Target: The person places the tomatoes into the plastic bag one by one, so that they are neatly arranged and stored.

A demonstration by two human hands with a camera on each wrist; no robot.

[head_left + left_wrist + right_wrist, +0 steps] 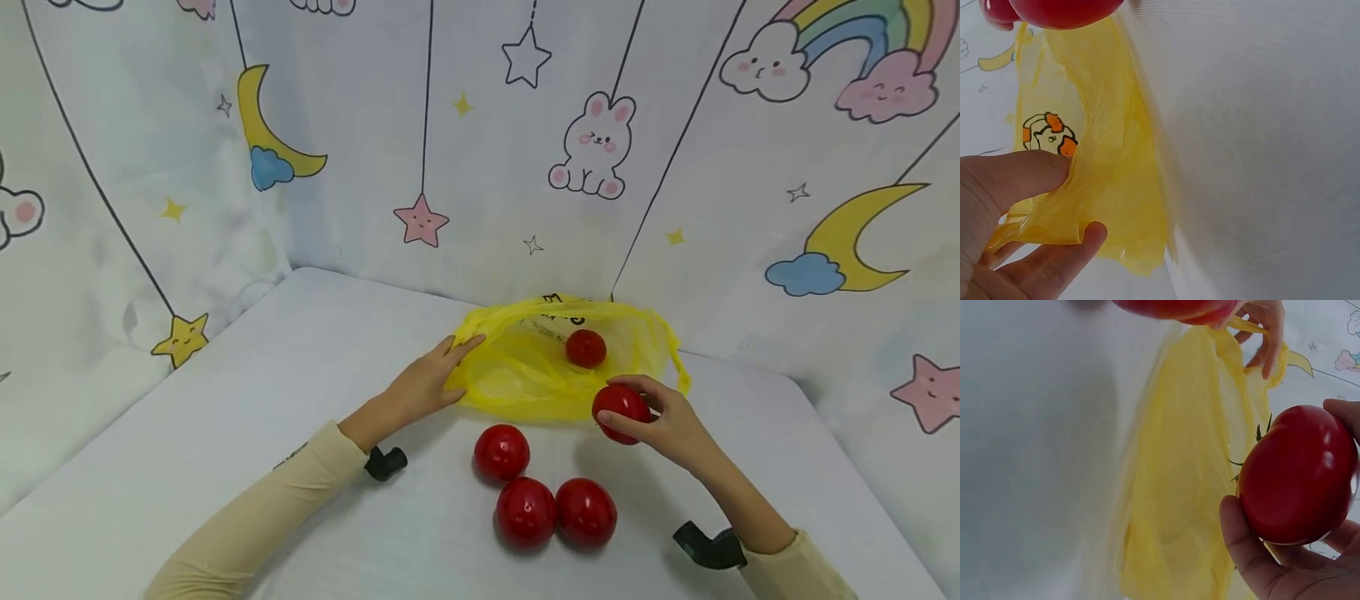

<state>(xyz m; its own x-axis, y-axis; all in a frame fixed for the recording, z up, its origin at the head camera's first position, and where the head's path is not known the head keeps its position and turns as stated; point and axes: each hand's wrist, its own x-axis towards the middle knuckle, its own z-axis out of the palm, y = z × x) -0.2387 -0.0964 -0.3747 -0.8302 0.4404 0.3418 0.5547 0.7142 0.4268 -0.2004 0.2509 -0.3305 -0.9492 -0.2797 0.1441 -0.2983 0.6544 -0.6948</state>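
Note:
A yellow plastic bag (517,379) lies on its side, mouth facing the person, with one red tomato (586,348) inside. My left hand (427,385) grips the bag's left edge; in the left wrist view the thumb (1035,175) presses on one side of the thin film and the fingers lie behind it. In my right hand (667,421) a glossy tomato (619,412) is held between thumb and fingers, just in front of the bag's right side. Thin green sepals (1259,432) show on it in the right wrist view.
Three more tomatoes stand grouped on the white table (315,350) before the bag: one behind (502,453), two in front, left (526,513) and right (587,512). A patterned backdrop (480,150) rises behind the table. Black mounts (708,546) sit at both wrists.

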